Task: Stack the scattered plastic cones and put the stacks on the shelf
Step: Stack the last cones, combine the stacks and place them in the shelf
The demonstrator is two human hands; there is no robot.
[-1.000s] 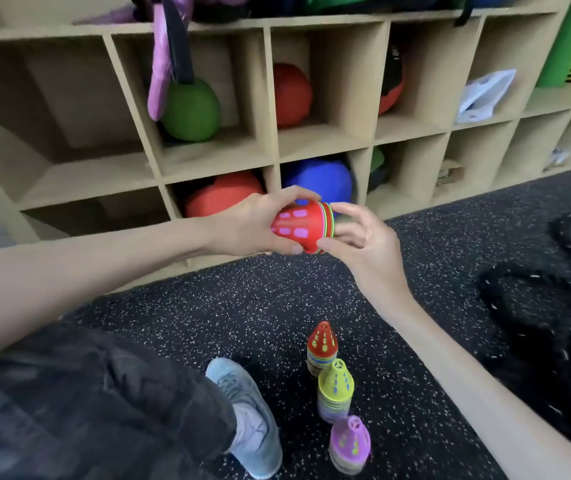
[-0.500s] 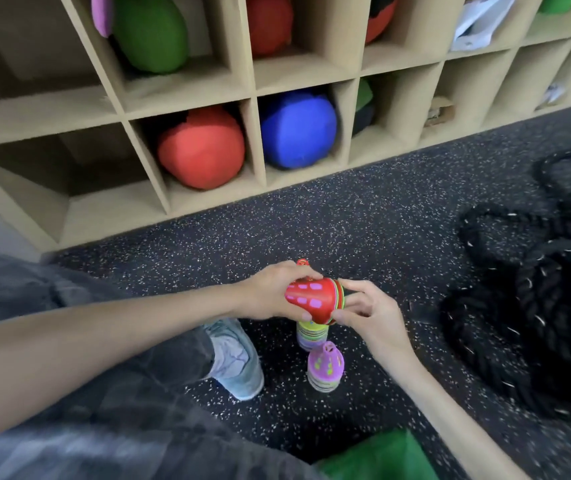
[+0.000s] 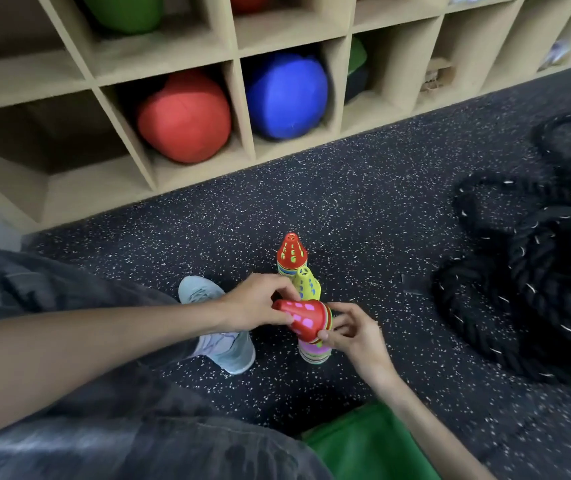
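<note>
Fig.: both your hands grip a red-topped cone stack (image 3: 306, 319), held tilted on its side just above the floor stacks.

L hand (image 3: 256, 303) wraps the narrow tip, fingers curled shut on it; R hand (image 3: 353, 332) pinches the striped rim w/ thumb & fingertips. Cones: glossy plastic, perforated w/ slots. Below it a purple-topped stack (image 3: 313, 351), partly hidden; behind, yellow-topped stack (image 3: 308, 287) & red-topped stack (image 3: 291, 252), upright on speckled rubber floor (image 3: 363, 202). Wooden cubby shelf (image 3: 242, 109) beyond holds soft red ball (image 3: 183, 116) & blue ball (image 3: 286, 95).
</note>
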